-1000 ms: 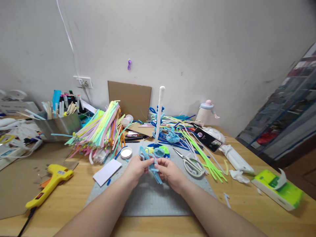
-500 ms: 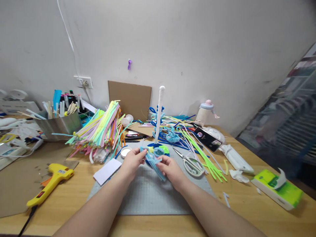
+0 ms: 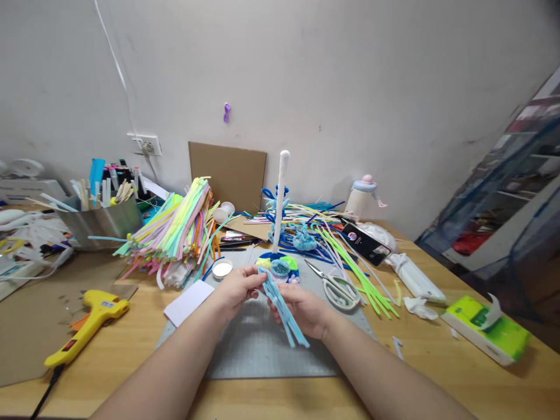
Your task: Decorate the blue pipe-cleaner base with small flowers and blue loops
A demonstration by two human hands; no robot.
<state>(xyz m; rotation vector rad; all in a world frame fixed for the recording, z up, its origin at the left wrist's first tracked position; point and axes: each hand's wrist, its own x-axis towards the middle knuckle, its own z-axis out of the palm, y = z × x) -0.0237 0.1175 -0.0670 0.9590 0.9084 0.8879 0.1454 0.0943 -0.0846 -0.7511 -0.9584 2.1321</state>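
Several light-blue pipe cleaners [image 3: 286, 315] slant in a loose bundle between my hands, above a grey cutting mat [image 3: 262, 361]. My left hand [image 3: 241, 287] pinches their upper end between thumb and fingers. Lower down, my right hand [image 3: 301, 306] has its fingers closed around the bundle, some of them hidden behind it. Just beyond the hands stands a white fuzzy post [image 3: 282, 198] on a round base [image 3: 280, 267] decorated in blue, green and yellow, with a pink flower at its right. Blue curled pieces [image 3: 269, 213] stand behind the post.
Scissors [image 3: 339, 289] lie right of my hands, near green pipe cleaners [image 3: 371, 291]. A yellow glue gun [image 3: 87, 326] rests at left. Behind are a pipe-cleaner heap [image 3: 175, 227], a phone [image 3: 366, 244] and a bottle [image 3: 361, 198]. A tissue pack [image 3: 487, 329] sits at right.
The light-blue bundle has swung so its free ends point down toward me, and more of its length shows. My right hand has turned around it, uncovering the pink flower on the base.
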